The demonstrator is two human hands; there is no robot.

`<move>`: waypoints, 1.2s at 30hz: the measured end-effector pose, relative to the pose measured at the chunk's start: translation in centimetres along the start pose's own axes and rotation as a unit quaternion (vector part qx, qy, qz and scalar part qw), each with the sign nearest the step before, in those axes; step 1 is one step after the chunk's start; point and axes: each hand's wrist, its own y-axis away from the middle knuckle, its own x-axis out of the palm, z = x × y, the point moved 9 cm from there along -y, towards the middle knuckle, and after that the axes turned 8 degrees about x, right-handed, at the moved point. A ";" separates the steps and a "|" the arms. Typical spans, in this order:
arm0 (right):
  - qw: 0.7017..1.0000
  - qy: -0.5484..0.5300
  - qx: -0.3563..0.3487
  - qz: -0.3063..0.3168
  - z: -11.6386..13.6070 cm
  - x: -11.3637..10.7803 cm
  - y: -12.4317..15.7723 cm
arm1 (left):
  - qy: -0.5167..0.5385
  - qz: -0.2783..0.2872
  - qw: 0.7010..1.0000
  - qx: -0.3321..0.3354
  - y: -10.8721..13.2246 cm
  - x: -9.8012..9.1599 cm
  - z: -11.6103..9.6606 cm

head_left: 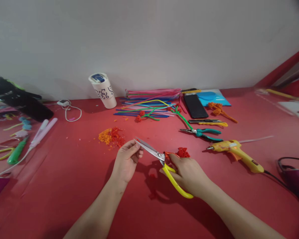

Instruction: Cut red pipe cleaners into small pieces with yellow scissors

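My right hand grips a pair of scissors with yellow handles. Their metal blades point up and left, nearly closed. A bright red, crinkled piece shows just beyond the right hand's fingers; whether those fingers hold it too, I cannot tell. At the blade tips is my left hand, thumb and fingers pinched together. What lies in that pinch, if anything, is too small to make out. Beyond the left hand are piles of orange clippings and red clippings on the red table.
Pipe cleaners lie by the wall, near a white tumbler and a black phone. Pliers and a yellow glue gun lie right, its cord trailing off. A pink hair-straightener-like tool and a black bottle-like object are left.
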 end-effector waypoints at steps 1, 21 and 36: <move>1.000 -0.001 0.000 -0.001 0.0 0.0 0.0 | 0.000 0.001 1.000 -0.001 0.0 0.0 0.0; 0.999 -0.041 0.017 -0.001 -0.4 -0.1 -0.1 | -0.012 -0.001 1.000 0.008 0.0 0.0 -0.5; 0.789 -0.597 0.126 0.070 0.0 -0.2 0.2 | -0.066 0.164 0.959 -0.223 4.1 4.1 5.1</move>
